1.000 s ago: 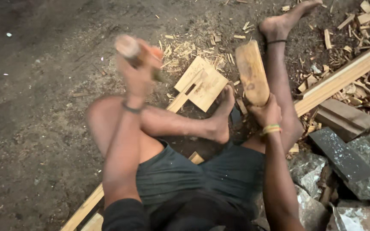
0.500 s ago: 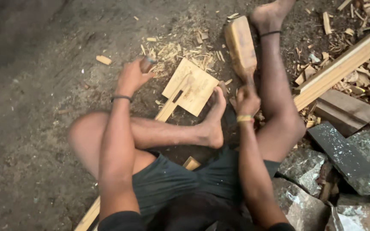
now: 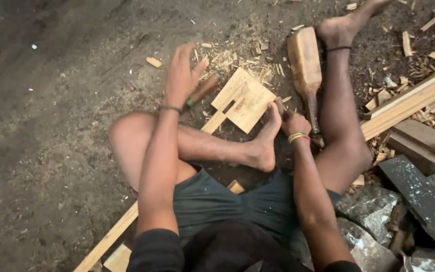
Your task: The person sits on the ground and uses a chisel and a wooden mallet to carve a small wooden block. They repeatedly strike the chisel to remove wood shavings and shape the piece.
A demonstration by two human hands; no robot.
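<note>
On the dirt floor, the right hand clenches the handle of a wooden mallet lying beside the square board. Left hand, blurred, grasps a chisel just left of that board.

Left of left hand: bare dirt ground, open passage.
Between hands: square board and foot block.
Right: mallet, plank, stones crowd.
</note>
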